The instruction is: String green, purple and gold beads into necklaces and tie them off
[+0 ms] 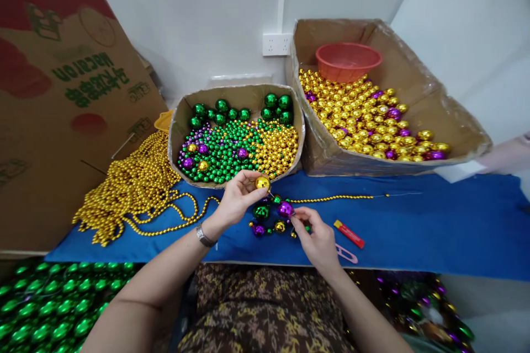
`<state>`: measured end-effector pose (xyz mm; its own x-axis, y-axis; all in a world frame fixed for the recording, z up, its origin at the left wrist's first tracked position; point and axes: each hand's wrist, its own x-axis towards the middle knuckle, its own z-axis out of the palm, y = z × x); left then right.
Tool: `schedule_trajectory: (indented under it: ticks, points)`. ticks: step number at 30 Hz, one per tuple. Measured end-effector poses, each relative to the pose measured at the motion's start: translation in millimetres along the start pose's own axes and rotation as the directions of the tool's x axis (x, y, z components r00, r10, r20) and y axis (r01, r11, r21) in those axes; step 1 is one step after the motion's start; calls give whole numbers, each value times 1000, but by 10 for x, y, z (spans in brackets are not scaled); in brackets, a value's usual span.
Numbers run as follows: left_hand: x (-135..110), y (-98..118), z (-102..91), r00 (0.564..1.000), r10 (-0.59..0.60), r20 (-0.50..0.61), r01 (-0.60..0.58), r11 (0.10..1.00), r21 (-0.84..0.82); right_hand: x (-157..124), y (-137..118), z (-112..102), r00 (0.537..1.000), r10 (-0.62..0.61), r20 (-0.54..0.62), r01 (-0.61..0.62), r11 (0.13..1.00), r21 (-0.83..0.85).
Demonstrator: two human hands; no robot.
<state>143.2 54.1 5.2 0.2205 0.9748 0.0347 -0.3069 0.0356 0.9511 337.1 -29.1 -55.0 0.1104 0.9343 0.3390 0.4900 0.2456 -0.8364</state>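
Note:
A large shiny gold bead (262, 182) is pinched between the thumb and fingers of my left hand (242, 194). Close by, the fingertips of my right hand (312, 234) are closed beside a purple bead (285, 209); what exactly they pinch is too small to make out. Between both hands hangs or lies a cluster of green, purple and gold beads, among them a green bead (261, 212) and a smaller gold one (280, 226). A string of tiny gold beads (331, 198) runs right from the cluster and ends in a thin bare thread.
Behind my hands stands a cut-down carton (301, 138) of mixed beads. A bigger box (451, 107) at right holds gold and purple beads and a red basin (348, 60). Gold bead strands (136, 176) heap at left. A red-yellow box cutter (350, 234) and pink tool (346, 253) lie on blue cloth.

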Motion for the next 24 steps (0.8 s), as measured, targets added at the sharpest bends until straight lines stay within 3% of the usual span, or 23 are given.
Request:
schedule_trajectory:
  ticks: [6,11,15,21,24]
  points:
    - [-5,-16,-17,1000,15,-14,-14,1000,22,-25,-20,-21,996,13,83,-12,1000,-14]
    - [-14,-38,-29,997,78,25,-80,994,80,-35,-66,-21,998,39,49,-39,999,-15]
    - [-36,-67,-14,998,27,64,-32,996,89,-44,-33,14,996,75,47,-77,997,31]
    - [-36,73,-23,973,4,231,-32,992,119,-11,98,121,977,197,80,-213,918,336]
    - [159,219,-170,985,70,158,-100,976,193,30,82,112,971,220,90,-236,856,459]
